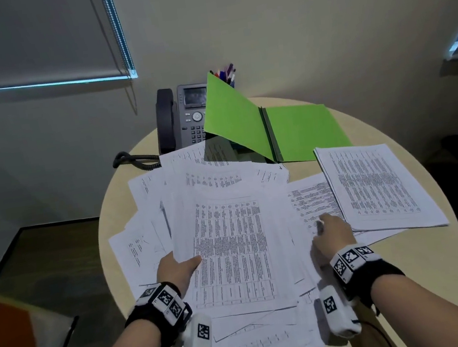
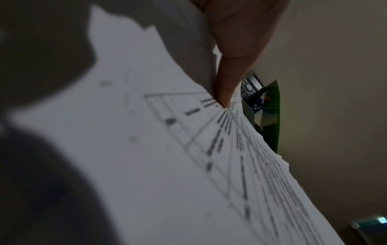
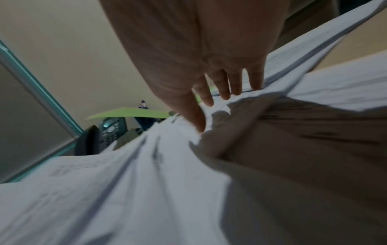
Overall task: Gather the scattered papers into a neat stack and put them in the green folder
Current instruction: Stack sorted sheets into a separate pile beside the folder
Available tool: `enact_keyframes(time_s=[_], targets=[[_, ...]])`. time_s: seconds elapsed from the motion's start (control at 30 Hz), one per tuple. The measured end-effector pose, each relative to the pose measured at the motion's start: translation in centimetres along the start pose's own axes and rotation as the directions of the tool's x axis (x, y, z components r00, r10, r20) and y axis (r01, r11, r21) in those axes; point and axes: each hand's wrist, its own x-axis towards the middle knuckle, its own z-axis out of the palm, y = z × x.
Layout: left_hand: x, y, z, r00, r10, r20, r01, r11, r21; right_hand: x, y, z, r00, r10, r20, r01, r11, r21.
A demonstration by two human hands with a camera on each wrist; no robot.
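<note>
Printed papers [image 1: 233, 247] lie scattered in overlapping layers over the middle and left of the round table [image 1: 413, 264]. My left hand [image 1: 176, 267] grips the left edge of a top bundle, thumb on the sheet [image 2: 167, 149] and fingers hidden beneath. My right hand [image 1: 331, 232] rests flat on a single sheet [image 1: 312, 199], its straight fingers [image 3: 222, 87] touching the paper. A squared-up stack [image 1: 378, 186] lies at the right. The green folder [image 1: 298, 130] lies open at the back, its left cover propped up at a slant.
A dark desk phone [image 1: 183, 117] with a coiled cord stands at the table's back left, under the raised folder cover. A cup of pens [image 1: 226, 77] stands behind the folder. Bare tabletop shows at the front right. The wall is close behind.
</note>
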Motion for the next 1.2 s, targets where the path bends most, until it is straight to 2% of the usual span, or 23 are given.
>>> enact_keyframes(time_s=[0.07, 0.2, 0.27, 0.37, 0.5, 0.6, 0.7, 0.77, 0.93, 1.0, 1.1, 1.2], targets=[[0.4, -0.1, -0.7, 1.0, 0.014, -0.024, -0.014, 1.0, 0.019, 0.0, 1.3, 0.6, 0.995, 0.048, 0.093, -0.037, 0.993, -0.114], [1.2, -0.3, -1.8, 0.999, 0.021, -0.031, -0.02, 1.0, 0.019, -1.3, 1.5, 2.1, 0.98, 0.034, 0.194, 0.012, 0.972, -0.234], [1.1, -0.2, -1.8, 0.999, 0.03, -0.034, -0.029, 0.999, 0.04, -1.7, 1.2, 2.5, 0.981, 0.016, 0.193, 0.038, 0.961, -0.273], [1.0, 0.0, -1.7, 0.999, 0.037, -0.028, -0.035, 0.998, 0.052, -2.0, 0.7, 2.9, 0.984, -0.011, 0.179, 0.055, 0.969, -0.239], [0.5, 0.2, -1.9, 0.999, 0.041, -0.031, -0.04, 0.998, 0.045, -2.7, -0.3, 2.7, 0.992, -0.108, 0.065, 0.122, 0.959, -0.257], [0.2, 0.4, -2.0, 0.999, 0.043, -0.023, -0.042, 0.999, 0.027, -2.5, -0.5, 0.6, 0.996, -0.078, -0.031, 0.072, 0.986, -0.151], [0.2, 0.4, -2.0, 1.0, 0.024, -0.011, -0.024, 1.0, -0.011, -1.3, 0.3, -1.9, 0.996, 0.039, -0.08, -0.03, 0.993, 0.118], [0.2, 0.5, -2.0, 1.0, 0.014, -0.01, -0.014, 1.0, -0.027, -1.1, 0.5, -3.6, 0.991, 0.029, -0.131, 0.0, 0.976, 0.217], [-0.1, 0.8, -1.8, 1.0, 0.019, -0.002, -0.019, 1.0, -0.001, -2.5, -1.7, -7.2, 0.959, -0.071, -0.276, 0.17, 0.92, 0.354], [-0.4, 1.0, -1.6, 1.0, 0.024, 0.009, -0.024, 1.0, 0.007, -3.5, -3.1, -7.9, 0.94, -0.157, -0.303, 0.273, 0.878, 0.394], [-0.6, 1.3, -1.5, 1.0, -0.002, 0.007, 0.002, 1.0, 0.003, -5.6, -5.4, -7.7, 0.909, -0.363, -0.203, 0.414, 0.839, 0.352], [0.0, 1.4, -1.9, 0.993, -0.109, 0.041, 0.112, 0.989, -0.1, -7.7, -6.8, -5.6, 0.843, -0.537, 0.024, 0.508, 0.811, 0.29]])
